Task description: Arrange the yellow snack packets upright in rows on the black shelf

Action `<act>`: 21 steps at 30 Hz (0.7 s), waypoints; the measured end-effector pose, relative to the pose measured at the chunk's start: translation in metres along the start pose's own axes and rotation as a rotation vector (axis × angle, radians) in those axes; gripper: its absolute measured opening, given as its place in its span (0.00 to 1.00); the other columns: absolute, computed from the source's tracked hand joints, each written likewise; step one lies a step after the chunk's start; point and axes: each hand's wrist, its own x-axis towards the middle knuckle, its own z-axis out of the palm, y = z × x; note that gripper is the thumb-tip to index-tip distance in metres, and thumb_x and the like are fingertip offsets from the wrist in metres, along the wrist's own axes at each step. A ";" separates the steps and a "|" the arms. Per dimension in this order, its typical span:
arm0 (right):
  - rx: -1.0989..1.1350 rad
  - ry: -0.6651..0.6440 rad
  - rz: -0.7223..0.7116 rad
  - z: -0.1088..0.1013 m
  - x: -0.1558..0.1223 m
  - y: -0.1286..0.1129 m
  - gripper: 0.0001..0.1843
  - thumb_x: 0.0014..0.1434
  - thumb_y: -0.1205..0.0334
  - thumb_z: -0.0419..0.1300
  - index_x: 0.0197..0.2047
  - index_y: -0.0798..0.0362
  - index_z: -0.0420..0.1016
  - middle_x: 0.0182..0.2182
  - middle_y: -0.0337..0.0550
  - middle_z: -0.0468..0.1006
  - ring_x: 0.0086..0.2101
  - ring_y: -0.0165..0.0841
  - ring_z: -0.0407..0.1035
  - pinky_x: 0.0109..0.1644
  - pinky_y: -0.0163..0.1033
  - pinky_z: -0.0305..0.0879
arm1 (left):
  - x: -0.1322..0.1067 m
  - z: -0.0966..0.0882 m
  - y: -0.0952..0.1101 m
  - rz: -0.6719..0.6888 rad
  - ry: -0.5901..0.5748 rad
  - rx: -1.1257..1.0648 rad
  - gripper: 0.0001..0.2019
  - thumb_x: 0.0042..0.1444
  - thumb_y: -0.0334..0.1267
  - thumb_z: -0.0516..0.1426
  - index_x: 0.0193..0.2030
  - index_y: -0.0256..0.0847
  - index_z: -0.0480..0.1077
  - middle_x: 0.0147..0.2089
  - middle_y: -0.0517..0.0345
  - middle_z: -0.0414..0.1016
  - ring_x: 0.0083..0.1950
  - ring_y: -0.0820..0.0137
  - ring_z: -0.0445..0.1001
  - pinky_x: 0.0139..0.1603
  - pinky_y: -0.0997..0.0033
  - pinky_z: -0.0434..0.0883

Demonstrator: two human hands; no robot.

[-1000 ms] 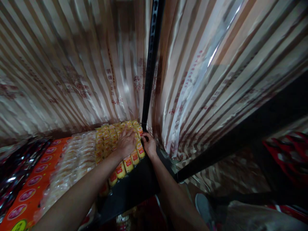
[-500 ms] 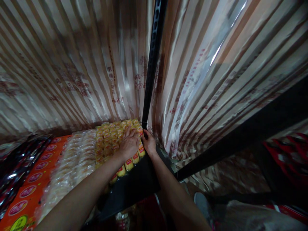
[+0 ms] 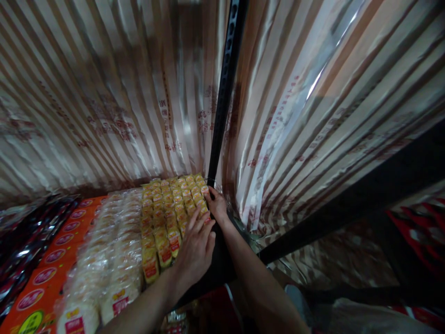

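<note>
Rows of small yellow wrapped snack packs (image 3: 163, 206) stand packed together on a black shelf (image 3: 222, 260). My left hand (image 3: 195, 246) lies over the front right part of these packs, its fingers stretched out and slightly spread, fingertips touching the rightmost row. Beside the back right corner of the block is my right hand (image 3: 218, 204), with thumb and fingers bent against the side of the end packs. Whether it grips a pack there cannot be made out. Left of the yellow packs are rows of clear-wrapped pale bread packs (image 3: 120, 260).
Orange packets (image 3: 52, 256) with pink labels and dark shiny packets (image 3: 28, 246) lie farther left. A black perforated post (image 3: 224, 93) rises at the shelf corner. Printed pleated curtains (image 3: 139, 93) hang behind. A dark rail (image 3: 330, 208) crosses the right side.
My left hand has moved from the top of the yellow packs toward me, to their front right part. My right hand stays at the right side. The view has shifted slightly.
</note>
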 end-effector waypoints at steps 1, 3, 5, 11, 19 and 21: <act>0.009 -0.007 -0.008 0.001 0.000 0.000 0.19 0.56 0.58 0.55 0.51 0.48 0.70 0.44 0.40 0.77 0.44 0.32 0.70 0.52 0.39 0.63 | -0.007 0.000 0.004 -0.013 -0.008 -0.005 0.16 0.60 0.34 0.45 0.53 0.38 0.65 0.60 0.49 0.63 0.67 0.61 0.49 0.62 0.50 0.60; 0.052 -0.021 -0.024 0.002 0.001 0.001 0.19 0.56 0.59 0.54 0.51 0.49 0.70 0.45 0.41 0.77 0.45 0.32 0.70 0.53 0.39 0.63 | -0.021 0.001 0.010 -0.020 -0.012 -0.009 0.16 0.60 0.35 0.46 0.53 0.39 0.65 0.61 0.50 0.62 0.67 0.61 0.49 0.62 0.50 0.61; 0.092 -0.021 -0.032 0.004 0.001 0.002 0.19 0.55 0.59 0.54 0.51 0.51 0.70 0.45 0.42 0.77 0.45 0.32 0.70 0.52 0.39 0.63 | -0.033 0.001 0.014 -0.002 -0.002 -0.005 0.16 0.60 0.34 0.46 0.54 0.39 0.65 0.61 0.51 0.62 0.67 0.62 0.49 0.61 0.51 0.62; 0.113 0.118 0.007 -0.005 -0.011 -0.004 0.21 0.55 0.55 0.54 0.50 0.55 0.70 0.47 0.49 0.75 0.47 0.36 0.68 0.53 0.43 0.62 | -0.074 0.004 0.021 0.132 0.007 -0.056 0.15 0.58 0.29 0.47 0.51 0.33 0.66 0.58 0.45 0.66 0.67 0.60 0.48 0.59 0.55 0.65; 0.401 0.290 0.098 -0.042 -0.147 -0.048 0.20 0.60 0.52 0.48 0.51 0.54 0.65 0.43 0.47 0.75 0.40 0.31 0.70 0.44 0.39 0.66 | -0.180 0.029 0.022 -0.252 -0.274 -0.352 0.16 0.58 0.31 0.44 0.48 0.38 0.69 0.53 0.48 0.70 0.57 0.65 0.66 0.57 0.59 0.65; 0.372 0.221 0.167 -0.048 -0.200 -0.054 0.19 0.60 0.53 0.47 0.50 0.54 0.66 0.40 0.46 0.76 0.38 0.31 0.70 0.42 0.38 0.66 | -0.204 0.039 0.018 -0.424 -0.350 -0.412 0.17 0.57 0.33 0.44 0.49 0.37 0.68 0.54 0.45 0.69 0.56 0.63 0.66 0.58 0.58 0.63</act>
